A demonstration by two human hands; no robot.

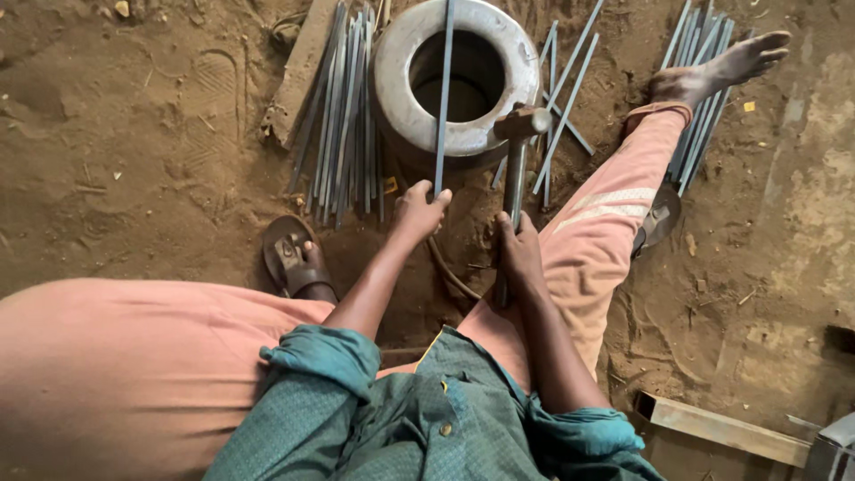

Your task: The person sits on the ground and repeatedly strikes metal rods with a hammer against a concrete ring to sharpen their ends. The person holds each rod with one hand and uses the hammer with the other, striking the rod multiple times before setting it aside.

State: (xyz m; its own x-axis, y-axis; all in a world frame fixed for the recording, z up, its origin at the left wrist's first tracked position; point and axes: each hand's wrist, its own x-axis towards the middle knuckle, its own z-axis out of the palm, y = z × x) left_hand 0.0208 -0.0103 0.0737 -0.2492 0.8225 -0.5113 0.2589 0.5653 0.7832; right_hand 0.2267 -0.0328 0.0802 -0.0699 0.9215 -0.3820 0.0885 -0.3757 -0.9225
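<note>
My left hand (419, 209) grips the near end of a thin grey metal strip (443, 98), which lies across the open top of a heavy metal ring (401, 80) standing on the dirt. My right hand (519, 249) is closed around the shaft of a hammer (517, 160); its rusty head (524, 120) sits at the ring's right rim, just right of the strip. Both forearms come out of rolled green sleeves, and I sit on the ground with legs apart in pink trousers.
A bundle of grey strips (343, 116) lies left of the ring, a few strips (563, 98) lean to its right, and more (704, 98) lie under my right foot (712, 76). A sandal (289, 254) sits on my left foot, another (659, 218) lies loose. Metal bars (721, 429) rest at lower right.
</note>
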